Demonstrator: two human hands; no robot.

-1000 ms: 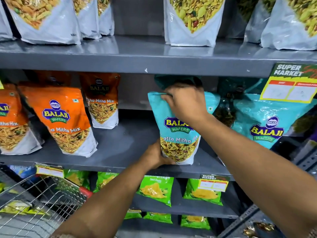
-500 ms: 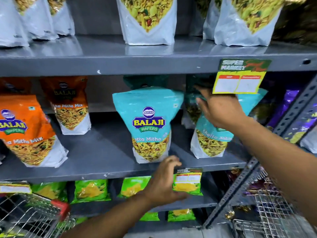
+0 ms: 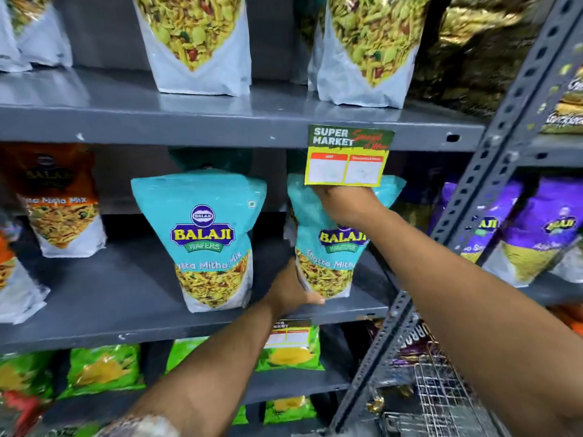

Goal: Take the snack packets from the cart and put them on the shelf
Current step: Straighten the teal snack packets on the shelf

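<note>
Two teal Balaji Khatta Mitha Mix packets stand upright on the grey middle shelf point(image 3: 132, 288). The left teal packet point(image 3: 205, 234) stands free. On the right teal packet point(image 3: 328, 266), my right hand point(image 3: 347, 206) grips the top and my left hand point(image 3: 291, 290) holds the bottom left corner. Only a wire corner of a cart point(image 3: 441, 402) shows at the bottom right.
Orange Balaji packets point(image 3: 60, 203) stand at the left of the same shelf, white packets point(image 3: 195, 42) above, green packets point(image 3: 104, 370) below. A price tag point(image 3: 348, 159) hangs over my right hand. A grey slotted upright point(image 3: 492, 159) separates purple packets point(image 3: 542, 228) at the right.
My view has shifted right. My left hand rose from below the shelf edge to the right teal packet's bottom corner. My right hand stays on that packet's top.
</note>
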